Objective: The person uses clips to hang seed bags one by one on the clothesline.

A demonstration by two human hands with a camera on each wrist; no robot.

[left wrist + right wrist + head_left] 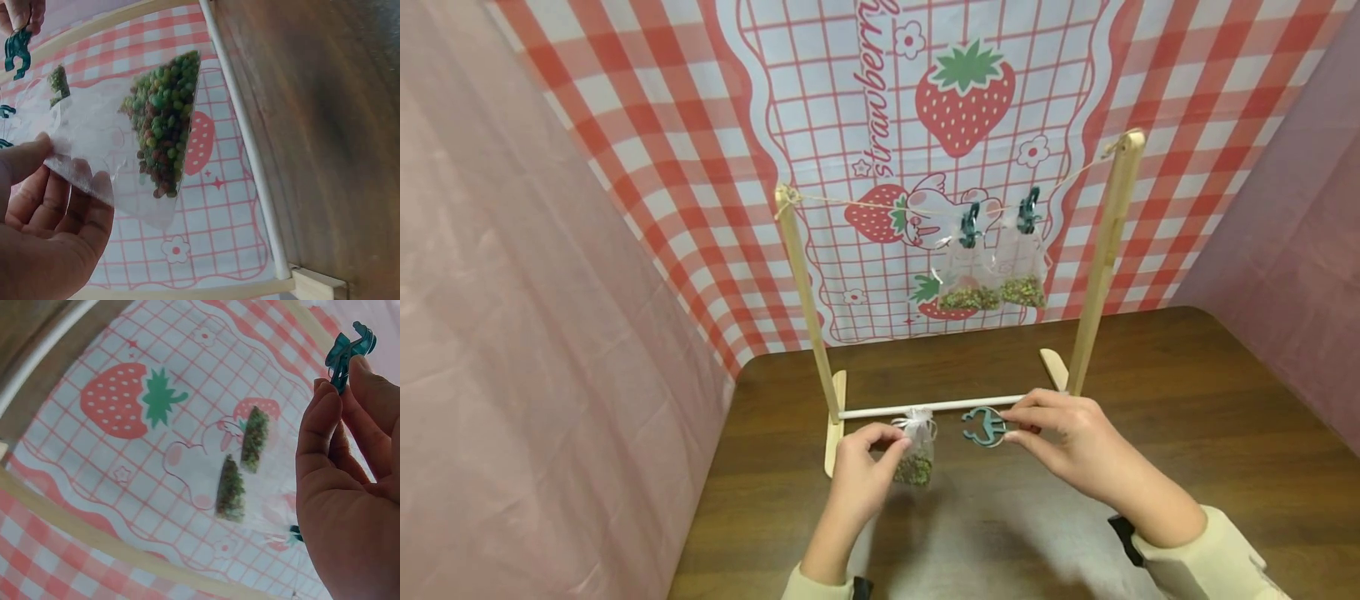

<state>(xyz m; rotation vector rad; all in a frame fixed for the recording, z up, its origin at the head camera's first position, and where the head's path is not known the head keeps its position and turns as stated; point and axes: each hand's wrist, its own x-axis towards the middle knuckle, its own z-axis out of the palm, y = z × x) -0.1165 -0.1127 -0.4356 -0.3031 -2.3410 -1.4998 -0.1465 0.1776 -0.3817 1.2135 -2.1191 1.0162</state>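
My left hand (863, 471) pinches a small sheer white drawstring pouch (917, 450) near its tied neck. Green and brown peppercorn-like grains (164, 119) fill the pouch's lower part in the left wrist view. To the right, my right hand (1060, 429) pinches a dark green clothespin (987, 427) by its handle end, its jaws pointing left toward the pouch. In the right wrist view the clothespin (347, 353) sits between thumb and fingertips. Two similar pouches (968, 287) hang from a thin string (857, 202), each held by a green clothespin (1028, 210).
The string runs between two wooden posts (1101, 267) on flat feet. A white rod (880, 411) joins the posts low down, just beyond my hands. Behind the rack hangs a red checked strawberry cloth (820, 125). Pink curtains (550, 333) flank the brown wooden table (760, 517).
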